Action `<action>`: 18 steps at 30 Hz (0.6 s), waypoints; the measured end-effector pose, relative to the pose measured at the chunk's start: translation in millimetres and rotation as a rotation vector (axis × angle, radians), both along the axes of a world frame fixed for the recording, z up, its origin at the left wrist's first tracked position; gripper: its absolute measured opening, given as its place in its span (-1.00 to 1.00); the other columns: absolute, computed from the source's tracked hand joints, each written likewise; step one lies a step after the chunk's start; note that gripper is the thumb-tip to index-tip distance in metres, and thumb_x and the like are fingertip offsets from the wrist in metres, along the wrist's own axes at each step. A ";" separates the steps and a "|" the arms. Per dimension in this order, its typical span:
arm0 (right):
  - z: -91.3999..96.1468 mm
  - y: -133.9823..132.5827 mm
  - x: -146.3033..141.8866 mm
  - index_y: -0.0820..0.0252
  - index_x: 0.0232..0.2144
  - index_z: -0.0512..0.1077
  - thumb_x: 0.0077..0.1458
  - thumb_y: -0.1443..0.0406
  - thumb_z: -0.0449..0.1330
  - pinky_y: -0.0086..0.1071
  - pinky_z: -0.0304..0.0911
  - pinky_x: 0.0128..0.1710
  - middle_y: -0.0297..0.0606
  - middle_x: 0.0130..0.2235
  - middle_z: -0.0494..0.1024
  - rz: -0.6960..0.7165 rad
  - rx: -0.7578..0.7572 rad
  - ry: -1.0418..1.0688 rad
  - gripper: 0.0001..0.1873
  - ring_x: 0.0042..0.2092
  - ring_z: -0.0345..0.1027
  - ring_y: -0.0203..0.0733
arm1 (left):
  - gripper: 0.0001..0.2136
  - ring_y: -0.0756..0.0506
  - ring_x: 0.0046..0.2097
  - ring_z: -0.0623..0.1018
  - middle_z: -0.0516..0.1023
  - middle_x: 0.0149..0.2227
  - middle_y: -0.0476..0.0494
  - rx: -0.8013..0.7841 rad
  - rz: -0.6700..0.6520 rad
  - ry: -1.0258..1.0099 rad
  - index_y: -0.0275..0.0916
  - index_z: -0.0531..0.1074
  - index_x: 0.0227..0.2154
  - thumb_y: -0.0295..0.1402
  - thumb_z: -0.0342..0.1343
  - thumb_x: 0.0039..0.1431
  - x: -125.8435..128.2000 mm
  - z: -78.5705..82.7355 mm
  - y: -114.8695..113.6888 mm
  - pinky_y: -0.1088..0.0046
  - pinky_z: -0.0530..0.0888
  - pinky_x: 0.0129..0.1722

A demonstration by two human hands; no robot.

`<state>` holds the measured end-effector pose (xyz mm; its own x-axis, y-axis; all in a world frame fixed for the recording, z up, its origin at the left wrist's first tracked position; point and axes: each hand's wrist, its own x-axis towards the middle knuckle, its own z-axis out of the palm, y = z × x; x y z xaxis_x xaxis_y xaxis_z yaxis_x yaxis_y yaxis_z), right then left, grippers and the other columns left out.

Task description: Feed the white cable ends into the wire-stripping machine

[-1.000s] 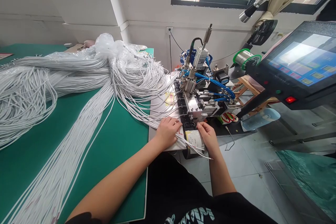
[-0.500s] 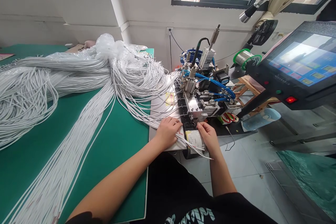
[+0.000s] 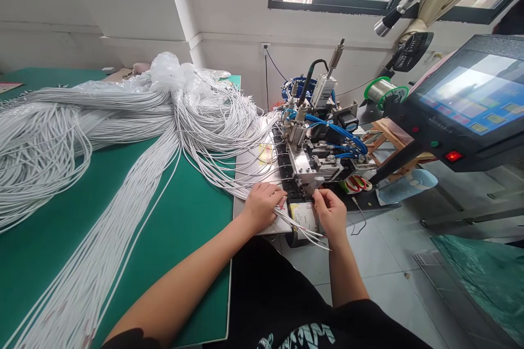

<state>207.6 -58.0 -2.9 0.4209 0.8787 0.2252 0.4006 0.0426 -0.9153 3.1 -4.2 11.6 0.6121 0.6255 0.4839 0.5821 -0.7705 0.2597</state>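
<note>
My left hand (image 3: 262, 206) rests on the metal plate at the machine's front, its fingers curled over a bunch of white wires (image 3: 301, 227) whose ends stick out toward me. My right hand (image 3: 329, 211) is pinched at the front of the small soldering machine (image 3: 315, 152), just right of its black fixture strip (image 3: 291, 188); what it pinches is too small to name. A white label (image 3: 305, 214) lies between the two hands.
A large heap of white wires (image 3: 102, 120) spreads over the green table (image 3: 184, 218) to the left, with a plastic bag (image 3: 172, 71) behind. A touchscreen controller (image 3: 470, 98) stands at right, a solder spool (image 3: 382, 89) behind the machine. Tiled floor lies below right.
My right hand has shifted slightly up and right, toward the machine's front. The machine's upper head has tilted a little to the right. My left hand stays put.
</note>
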 end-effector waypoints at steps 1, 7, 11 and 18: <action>2.6 -1.8 -0.7 0.19 -0.43 0.40 0.16 0.06 0.12 -0.40 0.15 -0.45 -0.32 -0.50 0.40 -0.012 0.017 -0.014 -0.68 -0.47 0.23 -0.24 | -0.82 -0.11 -0.15 0.47 0.54 -0.20 -0.12 0.012 -0.001 -0.010 -0.21 0.47 -0.22 -0.48 -0.01 0.21 0.0 0.2 -0.2 0.31 0.31 -0.14; 26.6 -15.9 -7.8 0.18 -0.36 0.48 0.16 0.20 0.17 -0.41 0.20 -0.42 -0.28 -0.41 0.49 0.255 0.120 -0.235 -0.82 -0.43 0.31 -0.24 | -0.80 -0.10 -0.17 0.49 0.56 -0.22 -0.11 0.072 0.003 -0.085 -0.21 0.46 -0.16 -0.41 -0.04 0.27 -0.2 1.2 -1.0 0.32 0.32 -0.16; 36.1 -20.8 -18.2 0.12 -0.17 0.50 0.19 0.28 0.16 -0.43 0.21 -0.42 -0.27 -0.32 0.52 0.589 0.095 -0.361 -0.82 -0.41 0.32 -0.27 | -0.78 -0.12 -0.18 0.50 0.57 -0.22 -0.11 0.090 -0.004 -0.117 -0.23 0.44 -0.11 -0.40 -0.07 0.28 -1.6 2.7 -2.1 0.31 0.32 -0.18; 33.6 -16.5 -32.2 0.14 -0.17 0.49 0.20 0.31 0.16 -0.42 0.25 -0.37 -0.24 -0.28 0.52 0.588 0.154 -0.341 -0.84 -0.35 0.36 -0.25 | -0.70 -0.13 -0.18 0.51 0.57 -0.23 -0.11 0.061 -0.012 -0.125 -0.23 0.38 -0.01 -0.46 -0.04 0.20 -2.9 1.6 -1.9 0.30 0.33 -0.19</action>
